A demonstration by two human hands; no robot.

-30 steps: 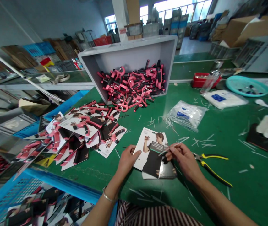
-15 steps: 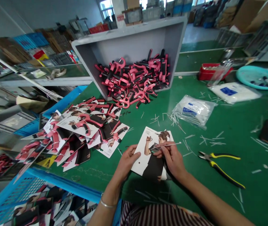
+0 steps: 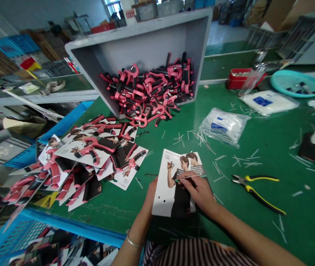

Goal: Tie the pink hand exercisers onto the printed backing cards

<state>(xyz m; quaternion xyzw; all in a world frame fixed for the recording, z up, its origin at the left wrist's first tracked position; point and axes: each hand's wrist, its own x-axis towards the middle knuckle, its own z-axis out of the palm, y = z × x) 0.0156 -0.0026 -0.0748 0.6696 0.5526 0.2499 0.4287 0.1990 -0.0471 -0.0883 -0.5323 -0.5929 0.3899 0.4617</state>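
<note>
A printed card [image 3: 163,192] with a photo of a person on it is tilted up in front of me, and another card shows behind its right side. My left hand [image 3: 151,190] is at the card's left edge, its fingers hidden behind it. My right hand [image 3: 197,188] lies over the card's right part, its fingers pinched on a thin white tie. Right of this hand, yellow and black pliers [image 3: 247,184] lie with their handles apart. Thin white ties [image 3: 200,138] are scattered on the green table [image 3: 171,138].
A tilted grey bin [image 3: 137,35] holds pink and black hand grips [image 3: 149,88]. Carded grips [image 3: 91,147] are piled at left above a blue crate [image 3: 21,225]. Plastic bags [image 3: 223,125], a red box [image 3: 237,79] and a turquoise tray [image 3: 295,83] stand at right.
The card is more upright, and my left fingers have gone from its front to behind it. My right hand has moved slightly down over the card. The whole view has shifted a little.
</note>
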